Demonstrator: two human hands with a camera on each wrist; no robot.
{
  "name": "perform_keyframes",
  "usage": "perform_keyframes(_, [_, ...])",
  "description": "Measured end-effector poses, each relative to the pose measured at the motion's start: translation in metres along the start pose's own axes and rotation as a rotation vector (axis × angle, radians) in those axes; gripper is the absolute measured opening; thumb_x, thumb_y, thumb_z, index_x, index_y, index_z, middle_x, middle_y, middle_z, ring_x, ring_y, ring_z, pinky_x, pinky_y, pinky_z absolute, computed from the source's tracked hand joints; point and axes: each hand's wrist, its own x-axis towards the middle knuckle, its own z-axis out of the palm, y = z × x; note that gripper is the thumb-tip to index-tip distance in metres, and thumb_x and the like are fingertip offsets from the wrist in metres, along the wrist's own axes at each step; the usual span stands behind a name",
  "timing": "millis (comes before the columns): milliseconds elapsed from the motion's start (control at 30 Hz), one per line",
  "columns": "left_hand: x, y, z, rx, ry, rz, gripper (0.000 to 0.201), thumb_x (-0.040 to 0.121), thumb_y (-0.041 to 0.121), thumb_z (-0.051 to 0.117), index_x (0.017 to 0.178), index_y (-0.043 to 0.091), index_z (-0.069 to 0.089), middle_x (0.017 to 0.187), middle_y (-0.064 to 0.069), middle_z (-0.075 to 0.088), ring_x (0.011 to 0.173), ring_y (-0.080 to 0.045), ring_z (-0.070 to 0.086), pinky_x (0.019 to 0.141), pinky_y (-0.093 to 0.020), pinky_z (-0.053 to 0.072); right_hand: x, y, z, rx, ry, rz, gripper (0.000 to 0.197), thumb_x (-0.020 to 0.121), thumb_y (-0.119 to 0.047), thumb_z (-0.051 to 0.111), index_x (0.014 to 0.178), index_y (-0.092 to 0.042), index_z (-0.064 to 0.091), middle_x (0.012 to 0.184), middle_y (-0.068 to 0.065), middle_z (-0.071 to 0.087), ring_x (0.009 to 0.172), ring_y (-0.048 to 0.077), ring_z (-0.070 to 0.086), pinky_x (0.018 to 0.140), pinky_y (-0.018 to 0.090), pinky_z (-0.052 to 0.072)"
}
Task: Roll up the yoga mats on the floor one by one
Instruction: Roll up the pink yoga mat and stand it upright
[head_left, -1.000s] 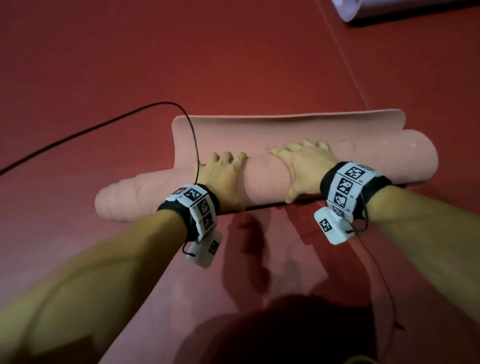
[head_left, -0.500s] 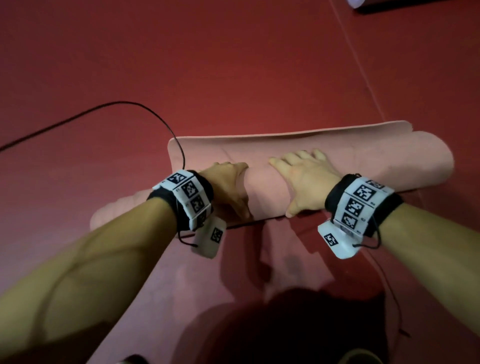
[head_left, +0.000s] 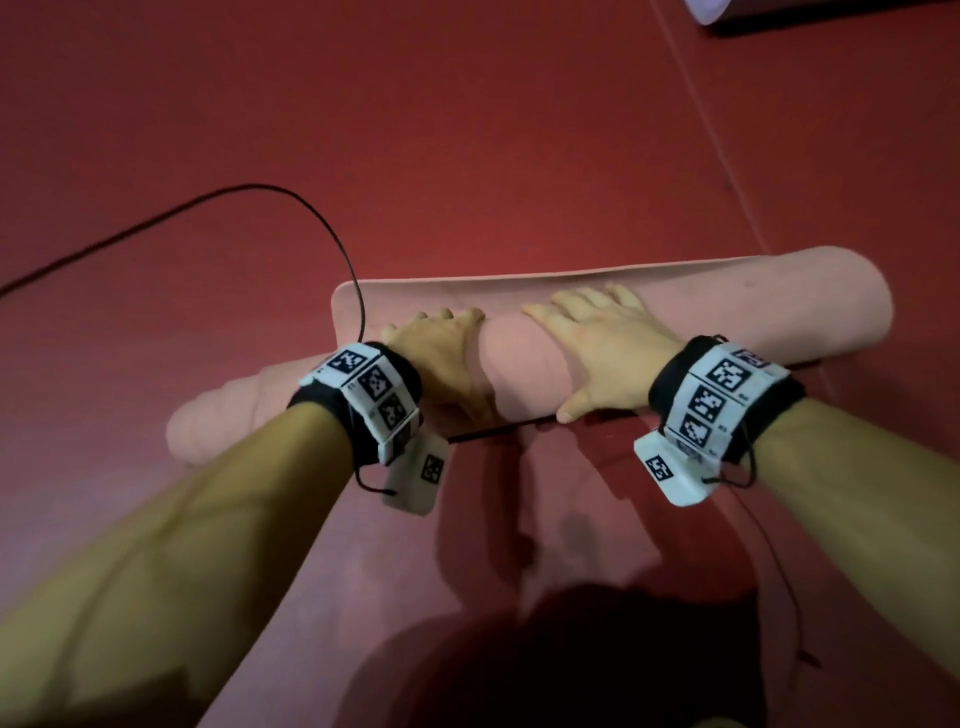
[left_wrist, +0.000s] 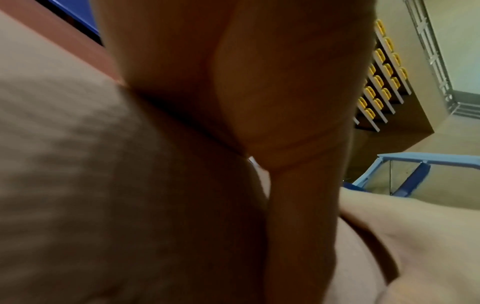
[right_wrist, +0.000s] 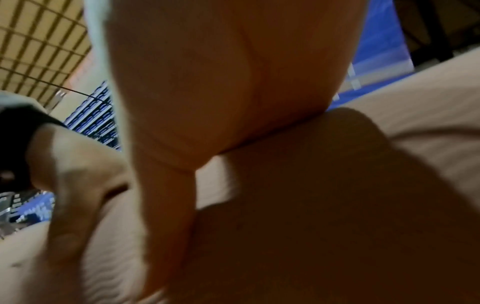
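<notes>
Pink mat (head_left: 524, 374) lies crosswise on the red floor (head_left: 467, 130), almost fully rolled, only a narrow flat strip left beyond the roll. Both hands sit side by side on the roll's middle, left hand (head_left: 441, 358) and right hand (head_left: 602, 353), fingers (head_left: 587, 301) curled over its top and thumbs low on the near side, likely gripping it tight while pushing. A black cable (head_left: 332, 234) crosses the mat's left end.
</notes>
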Motion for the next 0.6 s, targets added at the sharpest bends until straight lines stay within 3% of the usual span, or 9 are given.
perform_keyframes(167, [-0.002,0.000,0.010,0.104,0.093,-0.020,0.129,0.051,0.071,0.084,0.154,0.032,0.016,0.147,0.001,0.038,0.135,-0.029,0.038,0.106,-0.058,0.034,0.015,0.006,-0.012,0.070,-0.017,0.027,0.122,0.057,-0.073,0.077,0.155,-0.035,0.015,0.154,-0.002,0.032,0.141,0.023,0.029,0.115,0.045,0.019])
perform_keyframes(267, [0.000,0.000,0.019,0.132,0.180,-0.028,0.130,0.044,0.074,0.082,0.150,0.033,0.018,0.141,0.002,0.044,0.128,-0.030,0.042,0.103,-0.059,0.035,0.019,0.007,-0.023,0.188,-0.021,0.031,0.097,0.070,-0.076,0.066,0.151,-0.036,0.031,0.153,0.000,0.032,0.141,0.026,0.028,0.115,0.047,0.022])
perform_keyframes(367, [0.004,-0.002,0.014,0.079,0.179,-0.023,0.126,0.046,0.074,0.080,0.149,0.032,0.021,0.139,0.001,0.044,0.127,-0.031,0.041,0.101,-0.056,0.033,0.031,0.012,-0.037,0.283,0.028,0.082,0.068,0.081,-0.078,0.050,0.135,-0.037,0.054,0.158,0.003,0.025,0.146,0.028,0.018,0.117,0.052,0.019])
perform_keyframes(467, [0.004,-0.002,0.012,0.061,0.197,-0.014,0.127,0.046,0.073,0.082,0.150,0.032,0.022,0.145,0.000,0.039,0.133,-0.030,0.037,0.107,-0.054,0.030,0.050,0.013,-0.044,0.230,-0.084,0.051,0.067,0.079,-0.080,0.050,0.125,-0.030,0.057,0.164,0.007,0.016,0.152,0.027,0.004,0.122,0.051,0.009])
perform_keyframes(533, [0.003,-0.002,0.016,0.049,0.226,-0.008,0.127,0.046,0.072,0.083,0.150,0.034,0.021,0.152,-0.001,0.029,0.142,-0.029,0.027,0.114,-0.056,0.025,0.060,0.014,-0.045,0.219,-0.140,0.038,0.064,0.078,-0.077,0.057,0.116,-0.026,0.056,0.158,0.008,0.029,0.151,0.026,0.013,0.121,0.049,0.014])
perform_keyframes(600, [0.004,-0.004,0.020,0.042,0.236,-0.010,0.132,0.046,0.069,0.086,0.153,0.035,0.015,0.163,-0.003,0.007,0.152,-0.028,0.003,0.119,-0.063,0.013,0.063,0.016,-0.046,0.293,-0.176,0.061,0.060,0.076,-0.073,0.064,0.110,-0.024,0.053,0.137,0.006,0.051,0.132,0.027,0.043,0.106,0.044,0.035])
